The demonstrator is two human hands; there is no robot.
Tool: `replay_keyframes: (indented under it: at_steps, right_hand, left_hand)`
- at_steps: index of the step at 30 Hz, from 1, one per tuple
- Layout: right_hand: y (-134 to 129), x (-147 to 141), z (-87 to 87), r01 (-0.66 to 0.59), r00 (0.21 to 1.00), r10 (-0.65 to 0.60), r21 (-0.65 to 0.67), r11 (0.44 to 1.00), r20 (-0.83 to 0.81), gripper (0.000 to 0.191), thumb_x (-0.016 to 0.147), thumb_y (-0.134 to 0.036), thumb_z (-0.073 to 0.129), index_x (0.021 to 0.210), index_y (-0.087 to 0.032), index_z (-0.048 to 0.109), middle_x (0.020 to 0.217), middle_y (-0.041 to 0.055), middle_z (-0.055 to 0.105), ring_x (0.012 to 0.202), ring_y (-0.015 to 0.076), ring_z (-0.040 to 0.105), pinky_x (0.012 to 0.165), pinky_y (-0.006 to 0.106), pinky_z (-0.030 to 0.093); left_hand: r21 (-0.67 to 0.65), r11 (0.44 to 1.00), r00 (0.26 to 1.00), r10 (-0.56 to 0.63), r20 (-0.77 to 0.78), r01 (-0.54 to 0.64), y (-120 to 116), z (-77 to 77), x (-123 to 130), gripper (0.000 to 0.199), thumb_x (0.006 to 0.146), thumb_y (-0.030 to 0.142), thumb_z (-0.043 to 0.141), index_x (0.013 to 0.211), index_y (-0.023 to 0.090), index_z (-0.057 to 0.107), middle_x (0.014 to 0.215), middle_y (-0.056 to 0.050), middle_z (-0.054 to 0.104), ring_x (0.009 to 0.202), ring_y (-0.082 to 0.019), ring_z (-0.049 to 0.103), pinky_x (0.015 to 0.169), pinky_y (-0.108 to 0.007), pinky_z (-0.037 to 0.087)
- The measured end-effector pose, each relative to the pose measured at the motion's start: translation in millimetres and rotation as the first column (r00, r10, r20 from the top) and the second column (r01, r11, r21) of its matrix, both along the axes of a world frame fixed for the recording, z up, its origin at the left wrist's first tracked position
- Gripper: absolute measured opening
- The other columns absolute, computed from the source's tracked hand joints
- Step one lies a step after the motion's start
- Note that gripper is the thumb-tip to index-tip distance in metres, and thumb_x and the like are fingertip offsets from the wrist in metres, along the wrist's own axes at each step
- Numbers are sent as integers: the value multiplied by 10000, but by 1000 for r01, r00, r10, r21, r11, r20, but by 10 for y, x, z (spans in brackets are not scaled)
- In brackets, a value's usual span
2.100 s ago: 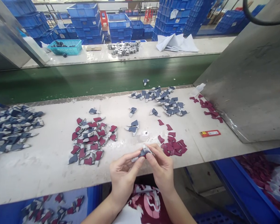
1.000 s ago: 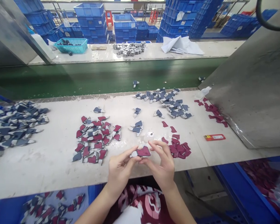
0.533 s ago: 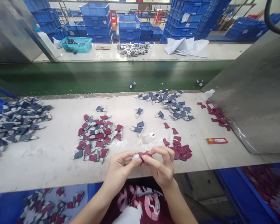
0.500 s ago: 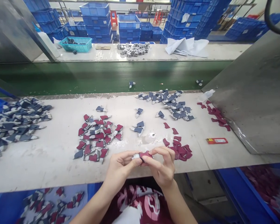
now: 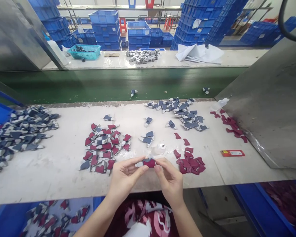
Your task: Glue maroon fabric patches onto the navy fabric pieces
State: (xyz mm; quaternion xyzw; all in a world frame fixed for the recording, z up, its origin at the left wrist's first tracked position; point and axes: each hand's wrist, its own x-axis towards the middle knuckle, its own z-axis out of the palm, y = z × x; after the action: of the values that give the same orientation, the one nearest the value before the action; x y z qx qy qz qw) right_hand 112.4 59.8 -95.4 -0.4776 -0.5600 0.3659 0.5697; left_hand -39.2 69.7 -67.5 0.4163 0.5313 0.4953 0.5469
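Observation:
Between my two hands, over the table's near edge, is a small grey-and-white plastic part with a maroon piece (image 5: 149, 163) on its face. My left hand (image 5: 127, 174) pinches its white end between thumb and fingers. At the other end, my right hand (image 5: 170, 179) grips it with thumb and forefinger. A pile of loose maroon pieces (image 5: 191, 163) lies just right of my right hand. Left of my hands is a group of grey parts with maroon faces (image 5: 106, 145). Several plain grey-and-white parts (image 5: 148, 139) lie beyond my hands, near a small clear bottle (image 5: 160, 148).
A heap of grey parts (image 5: 22, 131) covers the table's left. More lie at the back (image 5: 187, 113). A green conveyor belt (image 5: 96, 85) runs behind. At right are a red-and-yellow packet (image 5: 232, 153) and a metal panel (image 5: 273, 108). Blue bins (image 5: 5, 219) stand below the table's edge.
My right fingers have shifted from over the maroon face to the part's right end, and more of that face shows. The part carried along the belt has moved slightly left.

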Motion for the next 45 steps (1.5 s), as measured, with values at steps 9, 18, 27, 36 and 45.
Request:
replay_keyframes:
  at_steps: [9, 18, 27, 36, 45]
  right_hand:
    - [73, -62, -46, -36, 974, -29, 276, 960, 226, 371, 931, -63, 562, 1224, -247, 695, 932, 54, 699, 867, 172, 683, 726, 284, 586]
    - [218, 274, -339, 119, 723, -324, 353, 928, 610, 213, 887, -378, 677, 1059, -296, 772, 1478, 133, 389, 1331, 450, 359, 865, 630, 517]
    - [206, 213, -551, 99, 775, -288, 342, 935, 562, 440, 923, -321, 640, 1357, -271, 586, 1204, 151, 622, 1209, 363, 573, 848, 558, 589]
    - [80, 250, -569, 343, 873, -452, 429, 836, 184, 432, 807, -147, 773, 1200, -246, 624, 824, 31, 716, 658, 180, 694, 574, 320, 636]
    - [29, 311, -608, 604, 794, -608, 128, 786, -9, 347, 824, -449, 729, 991, -145, 728, 889, 132, 763, 778, 270, 734, 656, 397, 631]
  left_hand:
    - [-4, 999, 953, 35, -301, -38, 204, 168, -546, 284, 769, 353, 767, 986, 178, 819, 899, -86, 813, 824, -248, 768, 706, -294, 629]
    - [181, 981, 351, 144, -925, 75, 904, 405, -1596, 320, 826, 472, 568, 866, 231, 775, 1026, -106, 787, 1095, -365, 655, 1016, -496, 472]
    - [-6, 999, 175, -12, -984, 33, 2896, 324, -990, 594, 879, 418, 664, 1339, 65, 537, 1215, -219, 696, 1127, -361, 637, 922, -387, 485]
    - [-32, 996, 166, -47, -985, 89, 3341, 123, -676, 342, 920, 151, 550, 1239, 28, 546, 1133, -263, 680, 1080, -332, 633, 948, -411, 447]
    - [-115, 895, 441, -320, -838, 431, 1393, 403, -327, 401, 995, 400, 384, 890, 207, 719, 760, -56, 735, 668, -235, 669, 614, -295, 487]
